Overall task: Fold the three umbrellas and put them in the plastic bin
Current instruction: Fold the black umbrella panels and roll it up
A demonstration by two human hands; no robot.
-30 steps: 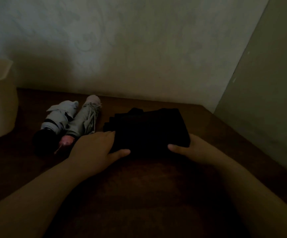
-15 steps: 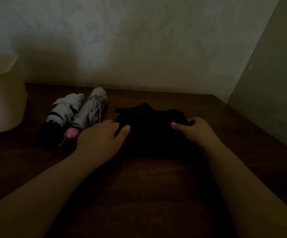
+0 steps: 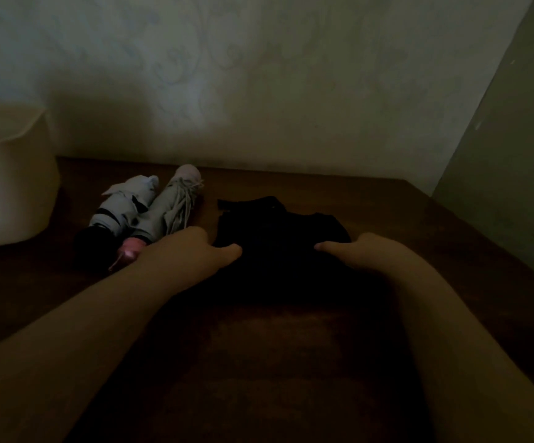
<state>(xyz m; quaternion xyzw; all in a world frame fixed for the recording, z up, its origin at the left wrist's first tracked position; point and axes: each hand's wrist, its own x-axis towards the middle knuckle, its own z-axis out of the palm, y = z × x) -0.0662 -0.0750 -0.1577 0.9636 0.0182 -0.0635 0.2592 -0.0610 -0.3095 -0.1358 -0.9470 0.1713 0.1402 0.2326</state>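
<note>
Nearest the camera, two bare forearms reached forward over the dark wooden bench (image 3: 259,362). The left hand (image 3: 179,254) lay at the left edge of the black umbrella (image 3: 278,228), thumb extended onto the fabric; its fingers (image 3: 195,235) were curled over that edge, though the dim light hid how firmly they held. The right hand (image 3: 364,254) rested at the umbrella's right edge, thumb pointing inward on the cloth; whether its fingers gripped or merely pressed could not be told. The black umbrella lay flat on the bench between both hands, its cloth bunched. Just left of the left hand lay the grey umbrella with a pink handle (image 3: 166,212), and touching it, the pale umbrella with a black handle (image 3: 115,212), both collapsed. Further left stood the plastic bin (image 3: 13,187), against the wall (image 3: 259,75).
</note>
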